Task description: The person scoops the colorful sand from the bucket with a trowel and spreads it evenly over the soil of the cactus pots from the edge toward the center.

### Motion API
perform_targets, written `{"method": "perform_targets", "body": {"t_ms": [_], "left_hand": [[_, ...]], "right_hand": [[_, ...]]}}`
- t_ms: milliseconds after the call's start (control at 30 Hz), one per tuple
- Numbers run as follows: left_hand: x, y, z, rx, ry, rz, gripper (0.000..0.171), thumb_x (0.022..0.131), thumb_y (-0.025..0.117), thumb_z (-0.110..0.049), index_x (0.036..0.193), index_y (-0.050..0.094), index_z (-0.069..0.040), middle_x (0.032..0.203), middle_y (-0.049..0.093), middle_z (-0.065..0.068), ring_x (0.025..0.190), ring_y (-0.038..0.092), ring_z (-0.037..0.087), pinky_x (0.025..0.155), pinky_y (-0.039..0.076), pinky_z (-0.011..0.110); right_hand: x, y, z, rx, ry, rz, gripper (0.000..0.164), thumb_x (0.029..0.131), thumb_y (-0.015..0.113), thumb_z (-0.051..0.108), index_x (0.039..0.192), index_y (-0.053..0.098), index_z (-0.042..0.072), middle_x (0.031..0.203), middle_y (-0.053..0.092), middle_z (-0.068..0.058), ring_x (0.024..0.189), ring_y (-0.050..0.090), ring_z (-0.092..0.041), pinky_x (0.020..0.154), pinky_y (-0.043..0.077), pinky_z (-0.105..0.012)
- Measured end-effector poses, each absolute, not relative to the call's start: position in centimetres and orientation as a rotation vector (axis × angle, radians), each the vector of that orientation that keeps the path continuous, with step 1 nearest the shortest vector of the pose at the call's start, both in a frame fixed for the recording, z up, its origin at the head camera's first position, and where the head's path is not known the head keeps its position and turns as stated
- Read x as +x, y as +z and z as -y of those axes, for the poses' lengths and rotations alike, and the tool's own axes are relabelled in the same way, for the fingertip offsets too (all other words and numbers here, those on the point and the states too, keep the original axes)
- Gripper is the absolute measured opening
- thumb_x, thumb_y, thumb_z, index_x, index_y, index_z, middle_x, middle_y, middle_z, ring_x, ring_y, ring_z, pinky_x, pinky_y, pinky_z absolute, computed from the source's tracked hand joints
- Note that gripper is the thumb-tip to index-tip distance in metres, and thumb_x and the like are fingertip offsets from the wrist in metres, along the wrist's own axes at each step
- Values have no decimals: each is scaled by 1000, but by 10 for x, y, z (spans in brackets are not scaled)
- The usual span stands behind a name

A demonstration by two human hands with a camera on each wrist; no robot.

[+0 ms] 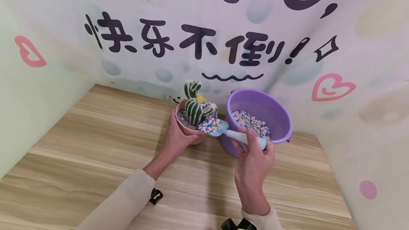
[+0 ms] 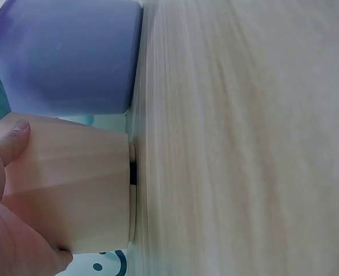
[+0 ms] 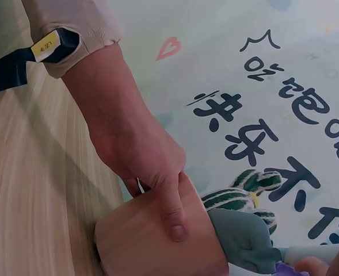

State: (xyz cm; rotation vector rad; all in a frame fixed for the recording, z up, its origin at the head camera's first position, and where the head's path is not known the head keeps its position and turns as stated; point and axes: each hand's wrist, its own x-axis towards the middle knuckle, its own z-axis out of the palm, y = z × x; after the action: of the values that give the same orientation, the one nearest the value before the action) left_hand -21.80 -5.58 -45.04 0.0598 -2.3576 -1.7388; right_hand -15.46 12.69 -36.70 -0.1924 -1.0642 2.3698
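Note:
A green cactus (image 1: 195,111) with white fuzzy ridges and a yellow bloom stands in a pinkish-tan flowerpot (image 2: 83,184). My left hand (image 1: 175,136) grips the pot's side, thumb toward the front; the pot stands on the table. My right hand (image 1: 254,159) holds a light-blue shovel by its white handle (image 1: 238,136). Colourful pebbles (image 1: 210,125) heap on the shovel's blade (image 3: 244,238), which lies at the pot's right rim. In the right wrist view, only a little of the right hand shows at the lower right corner.
Right of the pot, a purple bucket (image 1: 281,116) holds more of the small coloured pebbles (image 1: 250,121). Behind both hangs a printed backdrop (image 1: 211,66) with black lettering. The wood-grain table (image 1: 96,144) extends left and toward me.

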Motion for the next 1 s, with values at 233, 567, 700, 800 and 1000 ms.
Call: {"method": "perform_targets", "body": {"t_ms": [233, 567, 700, 800, 1000], "left_hand": [[-217, -451, 56, 50, -1727, 2341, 116, 64, 89, -24, 153, 14, -23, 154, 30, 8, 135, 38, 27, 108, 36, 48], [-218, -453, 56, 32, -1709, 2328, 115, 64, 90, -22, 152, 16, -22, 154, 31, 8, 135, 38, 27, 108, 36, 50], [-219, -454, 56, 34, -1704, 2328, 115, 64, 90, -22, 152, 16, -24, 154, 32, 8, 135, 39, 27, 107, 37, 49], [-219, -455, 56, 24, -1708, 2316, 115, 64, 90, -21, 152, 17, -23, 153, 32, 8, 135, 39, 27, 108, 37, 49], [-219, -456, 57, 2, -1713, 2303, 114, 64, 90, -19, 152, 17, -20, 153, 32, 9, 136, 37, 28, 109, 35, 50]], "right_hand": [[-159, -358, -125, -212, 2323, 1193, 34, 83, 77, 8, 89, 44, -2, 85, 70, -16, 84, 73, -30, 61, 59, -38], [-166, -348, -126, -249, 2296, 1320, 37, 81, 79, 12, 88, 43, 4, 84, 70, -13, 80, 73, -25, 62, 59, -38], [-170, -345, -126, -240, 2271, 1366, 38, 81, 79, 14, 85, 43, 5, 85, 70, -10, 79, 73, -24, 62, 59, -39], [-172, -343, -126, -236, 2252, 1393, 37, 81, 79, 14, 83, 43, 6, 88, 68, -10, 80, 73, -24, 63, 59, -40], [-178, -341, -127, -226, 2234, 1421, 38, 80, 80, 15, 81, 43, 7, 85, 70, -11, 77, 73, -25, 62, 58, -43]]}}
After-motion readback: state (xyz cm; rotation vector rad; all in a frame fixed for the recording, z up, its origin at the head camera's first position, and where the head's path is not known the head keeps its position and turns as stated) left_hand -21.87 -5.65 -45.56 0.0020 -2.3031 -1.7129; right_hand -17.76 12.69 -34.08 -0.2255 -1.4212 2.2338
